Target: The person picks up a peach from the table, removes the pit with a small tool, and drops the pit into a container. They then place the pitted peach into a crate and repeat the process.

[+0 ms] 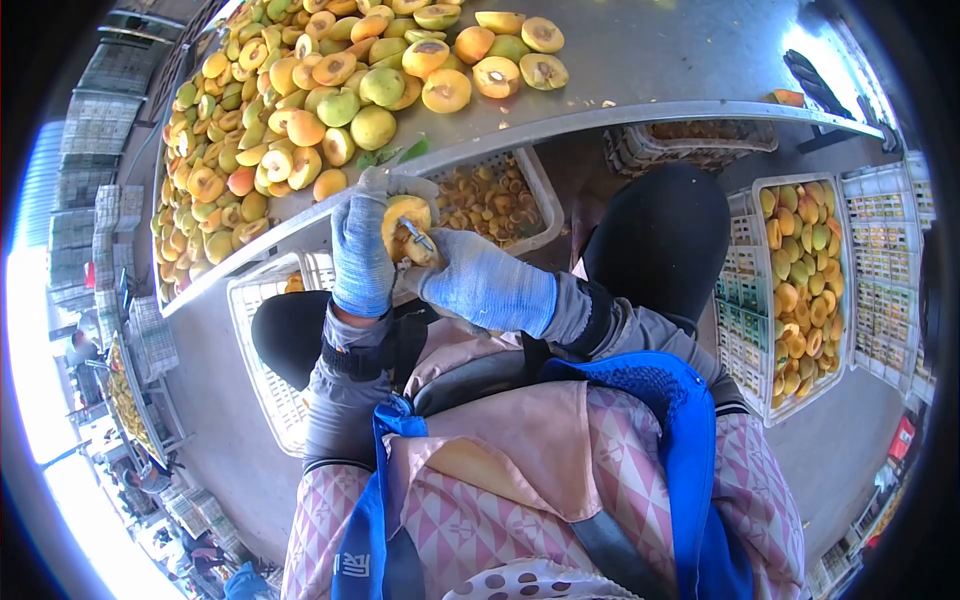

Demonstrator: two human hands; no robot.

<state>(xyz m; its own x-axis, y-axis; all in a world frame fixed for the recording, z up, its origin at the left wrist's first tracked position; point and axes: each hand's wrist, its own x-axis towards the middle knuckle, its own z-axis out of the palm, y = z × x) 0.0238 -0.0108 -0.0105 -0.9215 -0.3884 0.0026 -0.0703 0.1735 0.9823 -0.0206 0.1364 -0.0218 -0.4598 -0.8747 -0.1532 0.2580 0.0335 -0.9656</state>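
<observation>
Two gloved hands: left hand wrapped around a peach half, right hand gripping a small knife.

Both hands gloved, raised close together before the chest. Left hand upright, fingers curled shut. Right hand angled toward it, fingers closed, forearms bent inward

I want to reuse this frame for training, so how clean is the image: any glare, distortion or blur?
Head view: strong fisheye bends the metal table edge and leaves black corners; sunlight blows out the left edge and glares at upper right; the gloved left hand, right hand and the peach half they hold are sharp; far-left background is washed out.
</observation>
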